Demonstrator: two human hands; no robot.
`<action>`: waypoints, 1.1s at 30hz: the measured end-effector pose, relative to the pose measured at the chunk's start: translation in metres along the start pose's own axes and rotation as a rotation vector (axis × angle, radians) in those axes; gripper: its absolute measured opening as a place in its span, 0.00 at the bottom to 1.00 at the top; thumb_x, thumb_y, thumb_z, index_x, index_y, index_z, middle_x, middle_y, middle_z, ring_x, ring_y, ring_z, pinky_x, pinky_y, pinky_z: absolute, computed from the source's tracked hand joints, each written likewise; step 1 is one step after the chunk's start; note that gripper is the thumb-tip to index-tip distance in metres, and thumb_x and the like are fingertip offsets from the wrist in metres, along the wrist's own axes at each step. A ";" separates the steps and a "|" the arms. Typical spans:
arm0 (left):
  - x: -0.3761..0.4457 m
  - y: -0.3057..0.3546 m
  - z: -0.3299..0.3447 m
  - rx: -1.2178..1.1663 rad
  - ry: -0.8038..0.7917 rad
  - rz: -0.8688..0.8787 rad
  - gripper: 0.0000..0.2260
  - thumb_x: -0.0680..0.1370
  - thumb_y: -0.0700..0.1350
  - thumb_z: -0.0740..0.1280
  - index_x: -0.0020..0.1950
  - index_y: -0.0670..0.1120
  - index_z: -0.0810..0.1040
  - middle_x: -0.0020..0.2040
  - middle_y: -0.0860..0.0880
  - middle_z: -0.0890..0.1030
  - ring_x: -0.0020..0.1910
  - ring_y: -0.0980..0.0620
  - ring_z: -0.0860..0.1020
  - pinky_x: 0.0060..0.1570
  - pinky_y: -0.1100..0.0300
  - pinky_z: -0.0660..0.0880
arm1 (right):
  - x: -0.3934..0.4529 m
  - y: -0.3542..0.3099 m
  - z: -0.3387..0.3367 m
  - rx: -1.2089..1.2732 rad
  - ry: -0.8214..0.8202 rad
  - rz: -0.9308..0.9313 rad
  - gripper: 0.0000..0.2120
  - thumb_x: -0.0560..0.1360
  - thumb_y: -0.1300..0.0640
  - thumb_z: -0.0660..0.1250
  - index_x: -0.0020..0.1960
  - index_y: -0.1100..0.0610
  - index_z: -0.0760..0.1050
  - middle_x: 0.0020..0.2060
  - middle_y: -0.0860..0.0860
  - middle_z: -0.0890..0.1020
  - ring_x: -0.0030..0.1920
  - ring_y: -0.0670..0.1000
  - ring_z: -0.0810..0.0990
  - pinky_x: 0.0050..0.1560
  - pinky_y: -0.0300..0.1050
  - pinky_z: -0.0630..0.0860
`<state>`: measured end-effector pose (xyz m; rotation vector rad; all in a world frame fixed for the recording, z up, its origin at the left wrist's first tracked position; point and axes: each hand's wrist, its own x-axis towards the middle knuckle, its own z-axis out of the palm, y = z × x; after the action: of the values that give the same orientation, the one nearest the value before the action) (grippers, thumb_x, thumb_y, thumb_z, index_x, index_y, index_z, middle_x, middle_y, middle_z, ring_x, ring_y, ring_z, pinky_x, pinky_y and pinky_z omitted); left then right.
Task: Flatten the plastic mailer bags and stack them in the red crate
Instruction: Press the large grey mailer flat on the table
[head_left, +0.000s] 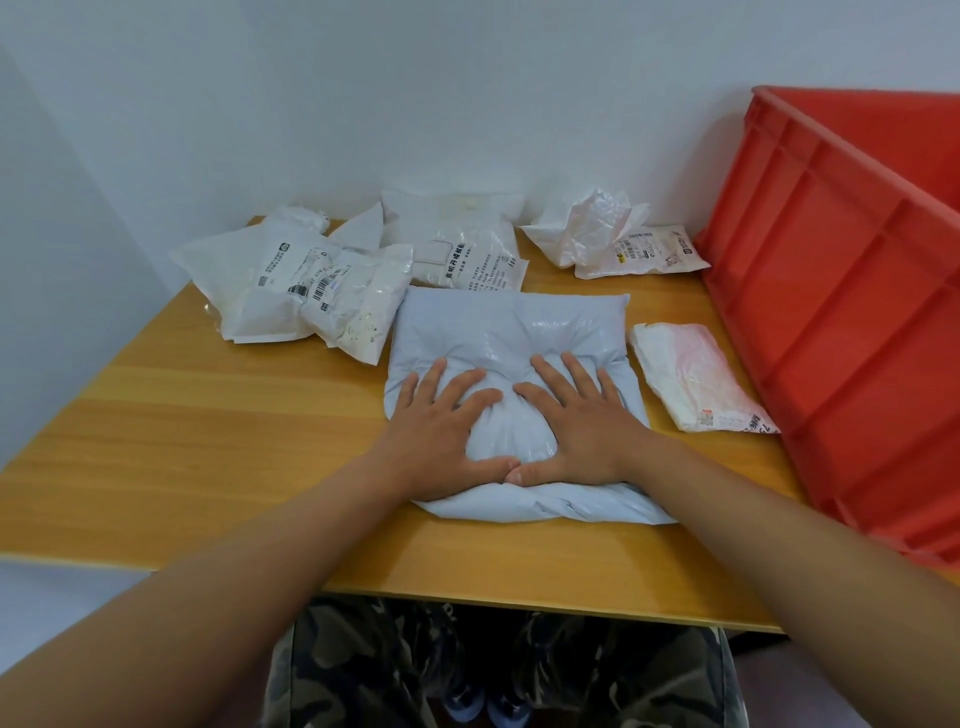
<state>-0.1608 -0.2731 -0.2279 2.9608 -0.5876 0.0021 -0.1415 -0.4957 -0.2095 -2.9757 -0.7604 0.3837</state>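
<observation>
White walls are standing behind a wooden table (208, 441) in a corner. Near the middle of the table, a puffy grey mailer bag (511, 332) is lying, and both hands are pressing down on its near half. The left hand (447, 431) is lying flat with its fingers spread wide, and the right hand (582, 421) is doing the same just beside it. The two thumb tips are touching, and the bag is bulging up between the hands. Just to the right, a pinkish white bag (696, 374) is lying flat. Behind the grey bag, a clear bag with black writing (457, 244) is resting against the wall. To the left, two white bags with labels (301, 291) are piling on each other. At the back right, a crumpled white bag (608, 239) is sitting. Past it, the red crate (841, 291) is standing at the right edge of the table.
</observation>
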 end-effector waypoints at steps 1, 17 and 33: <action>0.000 0.001 0.000 0.003 -0.008 0.000 0.45 0.65 0.79 0.44 0.78 0.60 0.55 0.80 0.56 0.50 0.80 0.45 0.41 0.76 0.40 0.42 | 0.000 0.000 -0.001 0.002 -0.009 0.001 0.62 0.53 0.13 0.44 0.80 0.42 0.40 0.78 0.45 0.32 0.77 0.54 0.27 0.75 0.65 0.32; -0.006 0.006 -0.022 -0.051 -0.046 0.014 0.52 0.60 0.82 0.34 0.80 0.60 0.50 0.81 0.55 0.45 0.79 0.48 0.35 0.75 0.43 0.34 | -0.016 -0.016 -0.027 -0.035 -0.050 0.027 0.56 0.65 0.19 0.57 0.81 0.44 0.38 0.78 0.48 0.30 0.76 0.57 0.26 0.73 0.67 0.31; -0.029 0.014 -0.001 -0.015 0.010 0.045 0.45 0.65 0.80 0.32 0.79 0.65 0.48 0.81 0.56 0.44 0.79 0.47 0.36 0.76 0.43 0.36 | -0.044 -0.009 0.012 0.037 0.076 -0.051 0.44 0.70 0.20 0.48 0.78 0.35 0.35 0.78 0.39 0.33 0.75 0.50 0.24 0.73 0.65 0.29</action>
<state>-0.1926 -0.2748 -0.2257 2.9306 -0.6505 0.0160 -0.1860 -0.5085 -0.2100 -2.9117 -0.8109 0.2778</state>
